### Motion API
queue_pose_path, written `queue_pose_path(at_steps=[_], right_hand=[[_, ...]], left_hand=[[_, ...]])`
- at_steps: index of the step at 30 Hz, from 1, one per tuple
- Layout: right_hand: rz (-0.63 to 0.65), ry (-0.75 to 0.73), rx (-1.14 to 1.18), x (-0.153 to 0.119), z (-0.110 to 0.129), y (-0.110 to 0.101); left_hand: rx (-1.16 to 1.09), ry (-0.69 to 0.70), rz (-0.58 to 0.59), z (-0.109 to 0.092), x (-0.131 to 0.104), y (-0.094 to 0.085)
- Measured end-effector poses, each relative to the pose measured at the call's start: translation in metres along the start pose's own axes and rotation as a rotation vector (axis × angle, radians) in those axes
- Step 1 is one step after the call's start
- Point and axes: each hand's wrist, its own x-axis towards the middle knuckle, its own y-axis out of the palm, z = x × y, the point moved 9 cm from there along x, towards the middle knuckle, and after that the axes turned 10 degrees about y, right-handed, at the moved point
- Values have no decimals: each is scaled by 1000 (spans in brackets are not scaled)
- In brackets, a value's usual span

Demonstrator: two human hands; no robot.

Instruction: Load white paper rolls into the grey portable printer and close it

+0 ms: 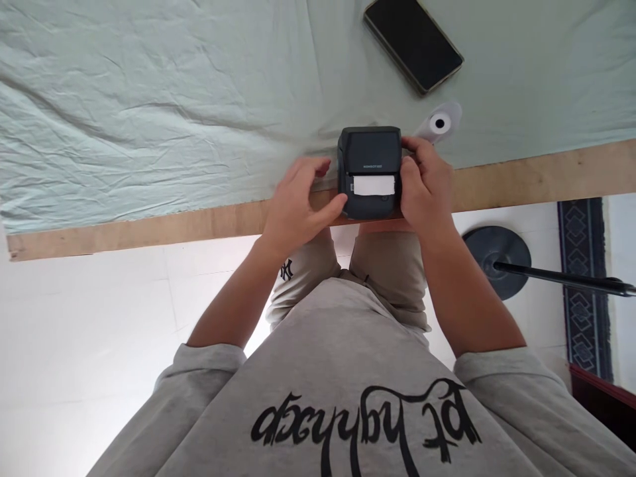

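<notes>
Head view: resting curled right hand [427, 189], grip unclear, against black printer [373, 149], open left hand [299, 207] alongside, risking a drop over wooden edge [223, 222] if tugged.

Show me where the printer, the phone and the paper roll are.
Printer [372, 149], head view: on its dark top cover.
Phone [414, 45], head view: on its black screen.
Paper roll [432, 125], head view: on its white end, beside the core.

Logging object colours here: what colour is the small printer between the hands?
The printer is black or near-black; the head view shows it best.
</notes>
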Motion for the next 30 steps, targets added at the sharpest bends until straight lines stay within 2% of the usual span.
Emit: queue_pose_path(at_steps=[5,10,13,19,22,27,30], right_hand=[[-3,-7,2,0,0,0],[-11,-22,0,0,1,-1],[-10,-18,-7,-1,2,-1],[-1,-50,-14,-1,5,0],[4,-55,-23,-1,6,0],[-13,-47,-30,-2,6,-2],[0,-33,-24,-1,2,-1]], left_hand=[[-38,-31,-114,11,3,-24],[-149,-70,-175,17,4,-32],[-128,-85,-227,20,1,-35],[-2,-64,-214,20,2,-38],[-23,-51,-233,19,4,-40],[-98,39,-222,17,6,-33],[-68,-4,-218,17,6,-30]])
